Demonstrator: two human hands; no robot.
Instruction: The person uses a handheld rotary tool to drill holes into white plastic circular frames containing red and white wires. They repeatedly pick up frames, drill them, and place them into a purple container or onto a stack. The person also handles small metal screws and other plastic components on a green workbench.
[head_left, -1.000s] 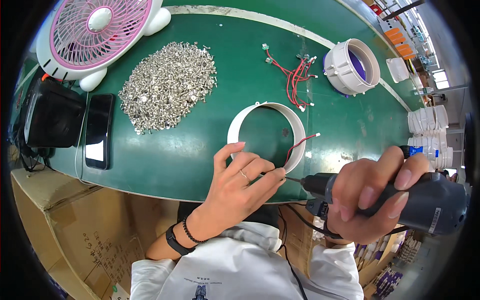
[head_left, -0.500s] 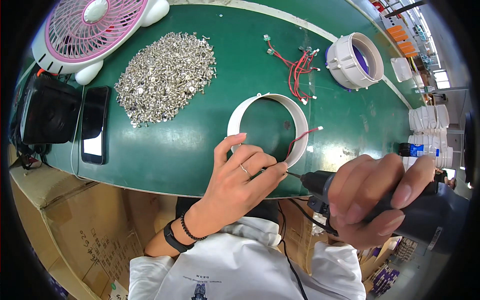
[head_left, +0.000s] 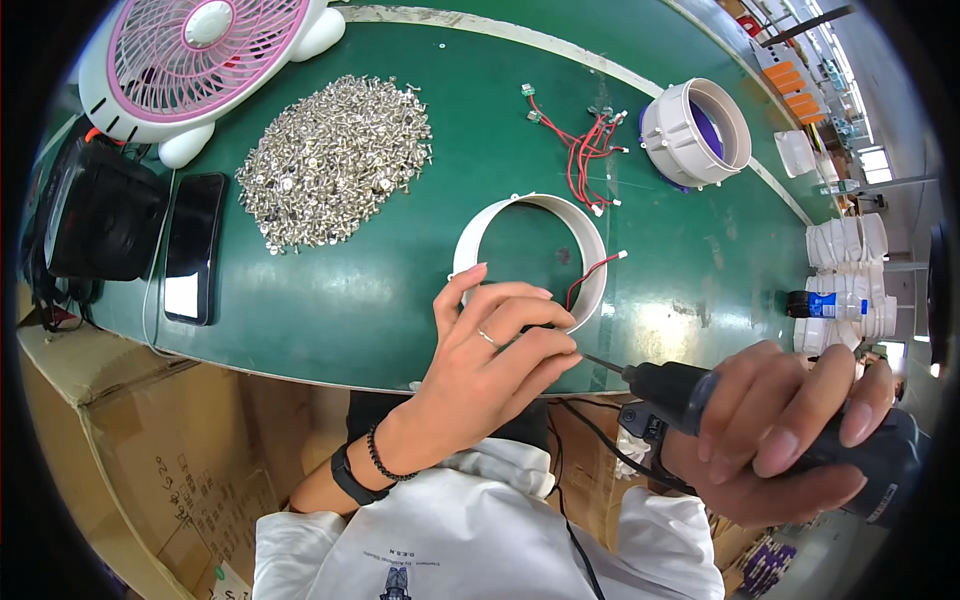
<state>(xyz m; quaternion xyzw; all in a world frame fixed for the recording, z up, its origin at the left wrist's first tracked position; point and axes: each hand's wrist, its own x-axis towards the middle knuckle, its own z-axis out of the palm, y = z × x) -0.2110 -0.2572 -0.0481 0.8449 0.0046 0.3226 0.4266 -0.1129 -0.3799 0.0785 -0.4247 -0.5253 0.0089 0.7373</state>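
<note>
A white plastic ring (head_left: 599,235) lies on the green table near its front edge. My left hand (head_left: 495,345) grips the near side of the ring, fingers bent over its wall and hiding that part. Out of the ring's right side comes a red and black wire lead (head_left: 597,271) with a small white plug. To the right, my right hand (head_left: 785,430) is wrapped round a black corded electric screwdriver (head_left: 668,390). Its thin bit points left at the ring, close to my left fingertips. Whether the tip touches anything I cannot tell.
A large heap of small screws (head_left: 335,160) lies left of the ring. Farther left are a phone (head_left: 193,245), a black device (head_left: 105,215) and a pink-white fan (head_left: 205,60). Red wire leads (head_left: 580,160) and another white ring part (head_left: 690,135) with purple inside lie beyond.
My right hand has drawn the screwdriver back a little, right and downward, from the ring. My left hand keeps its grip. The whole view has shifted slightly.
</note>
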